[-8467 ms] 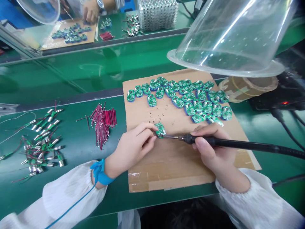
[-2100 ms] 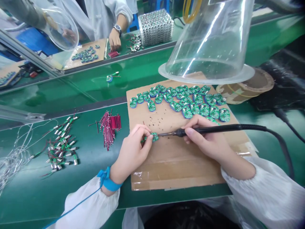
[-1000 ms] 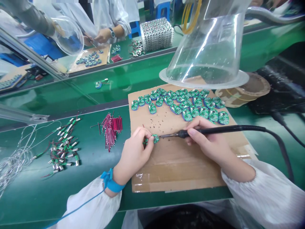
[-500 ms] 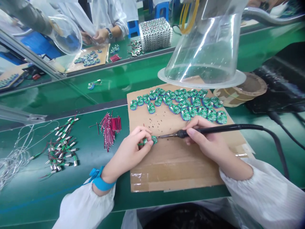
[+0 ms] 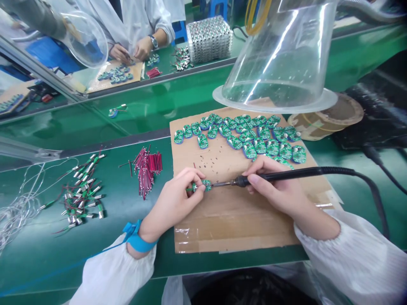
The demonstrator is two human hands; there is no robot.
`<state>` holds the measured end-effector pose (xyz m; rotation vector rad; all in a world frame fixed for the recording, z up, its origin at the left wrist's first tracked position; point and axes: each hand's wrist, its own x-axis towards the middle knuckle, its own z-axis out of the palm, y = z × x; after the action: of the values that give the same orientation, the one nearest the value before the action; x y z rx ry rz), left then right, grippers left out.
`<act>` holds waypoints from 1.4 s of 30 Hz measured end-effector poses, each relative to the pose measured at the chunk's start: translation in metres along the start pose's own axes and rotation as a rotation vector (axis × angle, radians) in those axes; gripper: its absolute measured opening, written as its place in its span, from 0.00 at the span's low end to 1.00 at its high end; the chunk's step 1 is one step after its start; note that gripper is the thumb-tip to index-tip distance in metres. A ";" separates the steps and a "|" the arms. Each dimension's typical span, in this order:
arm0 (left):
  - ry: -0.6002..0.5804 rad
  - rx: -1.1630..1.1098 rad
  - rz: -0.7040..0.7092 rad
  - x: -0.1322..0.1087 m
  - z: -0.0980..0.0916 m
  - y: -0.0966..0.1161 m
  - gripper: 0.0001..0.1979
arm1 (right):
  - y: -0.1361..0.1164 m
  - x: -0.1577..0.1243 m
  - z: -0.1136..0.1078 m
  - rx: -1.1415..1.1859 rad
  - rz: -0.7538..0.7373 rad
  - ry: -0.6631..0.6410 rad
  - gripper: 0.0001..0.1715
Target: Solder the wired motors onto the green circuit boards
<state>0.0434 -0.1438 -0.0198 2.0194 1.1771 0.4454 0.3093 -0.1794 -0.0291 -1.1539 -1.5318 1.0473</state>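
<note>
Glossy circuit board [image 5: 206,184], matt cardboard [image 5: 232,224]

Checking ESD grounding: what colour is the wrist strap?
The wrist strap is blue, clearest in the head view.

A green antistatic bench mat [image 5: 38,262] is noted; a brown cardboard sheet [image 5: 241,224], bundled red-black wires [image 5: 146,169] and silver cylindrical wired components [image 5: 82,199] are laid on it.

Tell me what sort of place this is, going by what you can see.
Most likely an electronics assembly line in a factory: the right hand grips a soldering iron, green circuit boards lie in rows on a cardboard sheet, and a blue wrist strap, probably antistatic, circles the left wrist.
</note>
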 end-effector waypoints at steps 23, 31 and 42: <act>0.027 0.000 0.000 0.000 0.004 0.000 0.05 | 0.002 -0.001 0.000 0.070 0.052 0.037 0.10; -0.015 -0.046 -0.016 0.001 -0.003 -0.001 0.03 | 0.002 -0.002 0.001 0.089 0.070 0.066 0.11; -0.050 -0.067 -0.012 0.001 -0.004 0.000 0.06 | 0.003 -0.001 -0.001 0.076 0.048 0.014 0.10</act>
<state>0.0415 -0.1409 -0.0167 1.9544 1.1287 0.4208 0.3107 -0.1801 -0.0318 -1.1479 -1.4470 1.1182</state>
